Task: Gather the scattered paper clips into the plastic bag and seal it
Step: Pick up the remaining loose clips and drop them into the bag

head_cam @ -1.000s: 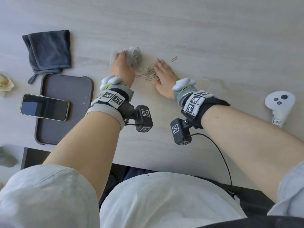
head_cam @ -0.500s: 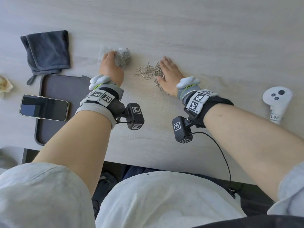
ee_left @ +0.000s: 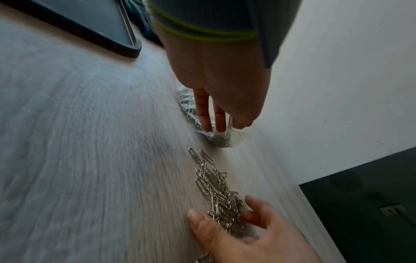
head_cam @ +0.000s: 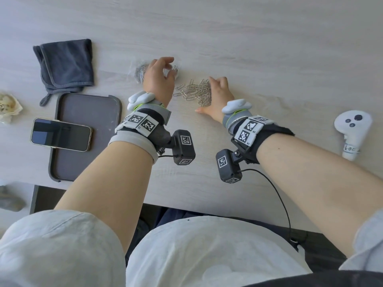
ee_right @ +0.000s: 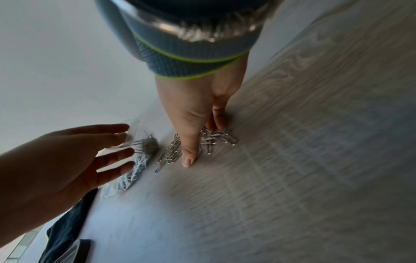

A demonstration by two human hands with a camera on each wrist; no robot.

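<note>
From the head view we see a dark grey tray [head_cam: 87, 112] that the right wrist view barely catches. Our left hand [head_cam: 158, 77] hovers with fingers spread over the clear plastic bag [ee_right: 126, 179] of clips, thumb touching its film. Our right hand [head_cam: 217, 94] cups the loose pile of silver paper clips [head_cam: 194, 92], fingers curled, on the pale wood-grain bench [head_cam: 269, 59].

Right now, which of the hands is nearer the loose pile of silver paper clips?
Right. The right hand touches the loose pile of silver paper clips with curled fingers; the left hand is apart, over the clear plastic bag.
</note>
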